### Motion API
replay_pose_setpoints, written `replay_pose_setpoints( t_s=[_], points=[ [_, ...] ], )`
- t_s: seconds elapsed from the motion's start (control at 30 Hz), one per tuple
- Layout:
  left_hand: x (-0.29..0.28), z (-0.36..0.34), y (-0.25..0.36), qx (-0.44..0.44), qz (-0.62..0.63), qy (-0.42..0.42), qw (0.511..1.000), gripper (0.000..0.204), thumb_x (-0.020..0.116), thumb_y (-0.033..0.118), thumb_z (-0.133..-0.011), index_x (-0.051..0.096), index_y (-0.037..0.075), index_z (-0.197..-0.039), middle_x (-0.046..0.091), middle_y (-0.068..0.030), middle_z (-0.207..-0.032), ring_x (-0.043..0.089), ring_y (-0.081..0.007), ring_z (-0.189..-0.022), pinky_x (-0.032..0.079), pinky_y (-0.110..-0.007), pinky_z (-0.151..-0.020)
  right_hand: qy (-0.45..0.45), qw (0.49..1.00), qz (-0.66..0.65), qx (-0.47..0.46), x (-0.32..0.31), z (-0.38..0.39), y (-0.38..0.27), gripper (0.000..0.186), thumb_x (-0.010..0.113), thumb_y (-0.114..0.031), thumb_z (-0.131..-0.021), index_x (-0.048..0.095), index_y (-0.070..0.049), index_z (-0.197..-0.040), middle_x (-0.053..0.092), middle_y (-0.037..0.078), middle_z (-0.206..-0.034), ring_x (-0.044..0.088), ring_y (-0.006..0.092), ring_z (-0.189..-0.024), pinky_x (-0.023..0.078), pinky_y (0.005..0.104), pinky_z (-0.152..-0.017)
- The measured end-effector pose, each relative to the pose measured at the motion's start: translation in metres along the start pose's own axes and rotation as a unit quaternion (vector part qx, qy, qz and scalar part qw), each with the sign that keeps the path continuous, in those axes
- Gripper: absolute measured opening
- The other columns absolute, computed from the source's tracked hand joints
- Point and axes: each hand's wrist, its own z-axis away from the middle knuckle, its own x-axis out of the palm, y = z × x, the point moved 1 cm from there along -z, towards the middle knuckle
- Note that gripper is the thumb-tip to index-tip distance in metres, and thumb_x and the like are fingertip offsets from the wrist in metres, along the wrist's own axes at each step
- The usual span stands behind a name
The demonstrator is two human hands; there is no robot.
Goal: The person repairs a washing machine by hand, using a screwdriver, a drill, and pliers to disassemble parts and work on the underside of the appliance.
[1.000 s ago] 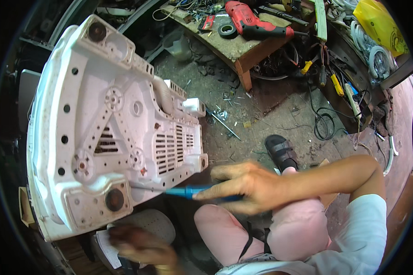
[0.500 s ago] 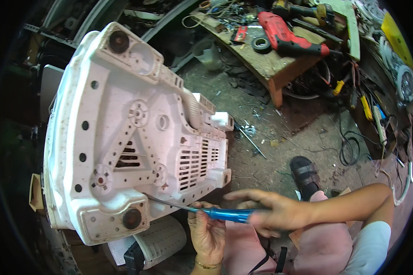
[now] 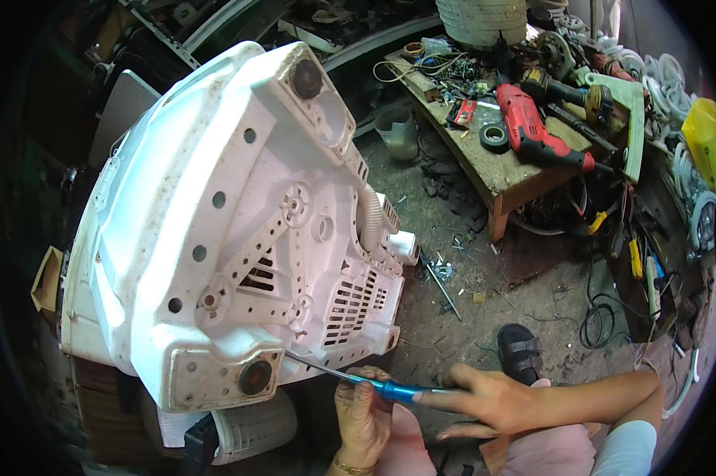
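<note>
A white plastic appliance base (image 3: pixel 239 159) lies on its side at the left, showing corner feet, slotted vents and a corrugated hose (image 3: pixel 369 218). A screwdriver (image 3: pixel 398 393) with a blue handle angles toward it, the shaft reaching the edge beside the lower corner foot; the tip is hard to make out. My left hand (image 3: pixel 362 420) pinches the screwdriver where shaft meets handle. My right hand (image 3: pixel 481 401) is at the handle's rear, index finger stretched across it and thumb apart below, slightly blurred.
A wooden bench (image 3: pixel 493 186) holds a red drill (image 3: pixel 525 119), black tape and small hardware. Hand tools (image 3: pixel 636 258) and cables lie at the right. A bucket (image 3: pixel 255 428) is under the appliance, a translucent jug (image 3: pixel 398 131) stands behind, and my sandalled foot (image 3: pixel 521 353) rests on the floor.
My left hand has come up from below the appliance onto the screwdriver. My right hand's grip has loosened, with its thumb moved away. The camera view has shifted, showing more of the bench.
</note>
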Motion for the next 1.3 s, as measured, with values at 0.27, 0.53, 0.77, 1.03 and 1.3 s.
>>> replay_pose_setpoints(
  t_s=[0.27, 0.53, 0.77, 1.03, 1.3],
  points=[
    [-0.001, -0.002, 0.009, -0.029, 0.069, -0.015, 0.997, 0.021, 0.061, 0.004, -0.090, 0.060, 0.004, -0.110, 0.067, -0.0154, -0.104, 0.064, -0.0332, -0.102, 0.057, -0.042, -0.087, 0.279, 0.947, 0.083, -0.137, -0.142, -0.010, -0.057, 0.065, 0.057, -0.039, -0.089, 0.036, -0.006, -0.141, 0.046, 0.021, -0.130, 0.054, 0.0292, -0.108, 0.047, 0.0393, -0.089],
    [-0.001, 0.000, 0.006, 0.015, -0.006, -0.021, 1.000, 0.022, 0.057, 0.011, -0.093, 0.058, 0.005, -0.115, 0.067, -0.0141, -0.104, 0.065, -0.0344, -0.101, 0.059, -0.043, -0.081, 0.345, 0.872, 0.291, -0.189, -0.147, 0.021, -0.077, 0.062, 0.063, -0.035, -0.085, 0.040, -0.011, -0.137, 0.048, 0.020, -0.125, 0.056, 0.0278, -0.103, 0.051, 0.0359, -0.081],
    [0.000, 0.002, 0.010, -0.017, 0.052, -0.029, 0.998, 0.024, 0.060, 0.006, -0.090, 0.058, 0.003, -0.115, 0.065, -0.0152, -0.107, 0.063, -0.0332, -0.105, 0.054, -0.045, -0.089, 0.362, 0.864, 0.282, -0.209, -0.136, 0.005, -0.068, 0.061, 0.063, -0.038, -0.083, 0.042, -0.010, -0.133, 0.049, 0.017, -0.122, 0.056, 0.0247, -0.101, 0.051, 0.0340, -0.077],
    [-0.006, 0.001, 0.009, -0.025, 0.059, -0.011, 0.998, 0.025, 0.063, 0.001, -0.087, 0.059, 0.008, -0.111, 0.061, -0.0085, -0.103, 0.062, -0.0265, -0.102, 0.057, -0.035, -0.084, 0.330, 0.940, -0.049, 0.067, -0.079, -0.002, -0.037, 0.062, 0.059, -0.046, -0.083, 0.043, -0.008, -0.129, 0.051, 0.014, -0.117, 0.056, 0.0200, -0.095, 0.050, 0.0307, -0.072],
    [-0.008, -0.003, 0.004, 0.030, 0.049, -0.086, 0.995, 0.027, 0.058, 0.003, -0.091, 0.054, 0.009, -0.117, 0.063, -0.0115, -0.108, 0.061, -0.0291, -0.107, 0.053, -0.035, -0.088, -0.050, 0.859, -0.454, 0.233, 0.002, 0.004, 0.005, 0.043, 0.057, -0.026, -0.094, 0.046, -0.006, -0.131, 0.057, 0.009, -0.099, 0.055, 0.0128, -0.072, 0.045, 0.0226, -0.055]
  ],
)
